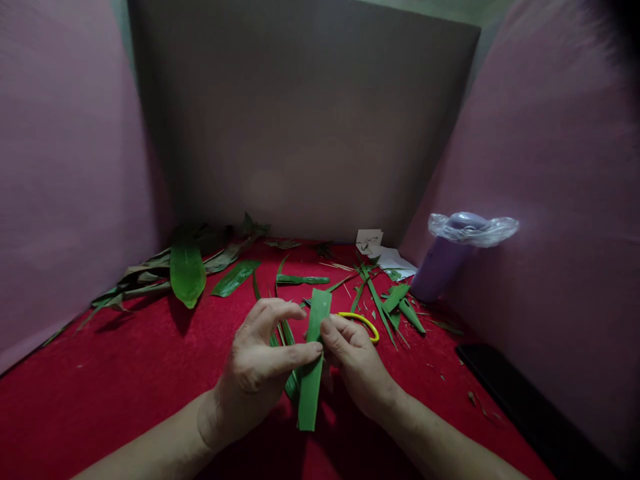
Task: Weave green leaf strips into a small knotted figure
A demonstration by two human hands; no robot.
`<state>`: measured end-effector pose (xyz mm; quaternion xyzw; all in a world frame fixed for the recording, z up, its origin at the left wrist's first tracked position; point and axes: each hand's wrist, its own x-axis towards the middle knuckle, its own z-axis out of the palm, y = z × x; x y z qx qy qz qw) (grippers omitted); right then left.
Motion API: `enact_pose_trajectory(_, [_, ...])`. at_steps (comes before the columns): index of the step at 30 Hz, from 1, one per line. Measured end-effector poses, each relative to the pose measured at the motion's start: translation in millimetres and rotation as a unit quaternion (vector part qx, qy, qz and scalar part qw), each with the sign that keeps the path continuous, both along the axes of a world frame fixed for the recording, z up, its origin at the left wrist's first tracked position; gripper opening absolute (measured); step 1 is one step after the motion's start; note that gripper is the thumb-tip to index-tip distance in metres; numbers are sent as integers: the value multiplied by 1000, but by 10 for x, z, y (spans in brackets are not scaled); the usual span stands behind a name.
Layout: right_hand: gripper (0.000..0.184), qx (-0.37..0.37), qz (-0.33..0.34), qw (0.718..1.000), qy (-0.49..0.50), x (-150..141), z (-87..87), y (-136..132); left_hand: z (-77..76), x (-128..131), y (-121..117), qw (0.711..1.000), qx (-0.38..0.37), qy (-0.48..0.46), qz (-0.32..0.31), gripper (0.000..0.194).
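A flat green leaf strip [311, 393] with straight-cut ends stands almost upright in the middle of the view. My left hand [263, 360] has its thumb across the front of the strip, with the index finger raised apart and the other fingertips hidden. From the other side, my right hand [357, 360] pinches the strip's right edge between thumb and bent fingers. Behind my right fingers the yellow handle loop [370, 327] of what looks like scissors shows in part. More narrow green leaf pieces [293, 383] lie behind the strip, partly covered by my left hand.
Red cloth [140, 393] covers the surface. Large leaves [187, 273] pile up at the back left; cut scraps [397, 297] lie right of centre. A purple container [440, 267] with clear plastic on top, white papers [393, 259] and a black flat object [505, 380] are on the right.
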<state>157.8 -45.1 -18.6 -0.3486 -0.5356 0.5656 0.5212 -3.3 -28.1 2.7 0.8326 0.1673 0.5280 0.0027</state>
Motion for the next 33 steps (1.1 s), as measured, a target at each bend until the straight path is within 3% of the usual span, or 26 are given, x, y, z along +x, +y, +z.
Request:
enact_pose_trajectory(2, [27,-36,4,999,37,-9,3,12,3,13,-4,1000,11,22,14,25])
enact_pose_trajectory(5, [29,-32,-32,998,45,-1,29,22,-5,32,-10,998,19,52,23,27])
enact_pose_trajectory(11, [26,-43,-35,997,61,21,33,46,-2,49,-22,996,33,72,-28,25])
enact_pose_trajectory(15, [28,-69,-35,993,91,27,15,70,-5,48,-31,997,-9,65,-36,17])
enact_pose_trajectory(26, [32,-31,-72,997,18,43,19,80,-33,28,16,987,-84,109,-77,20])
enact_pose_trajectory(33, [31,0,-87,996,-31,2,62,54,-15,49,-21,979,-180,44,-83,15])
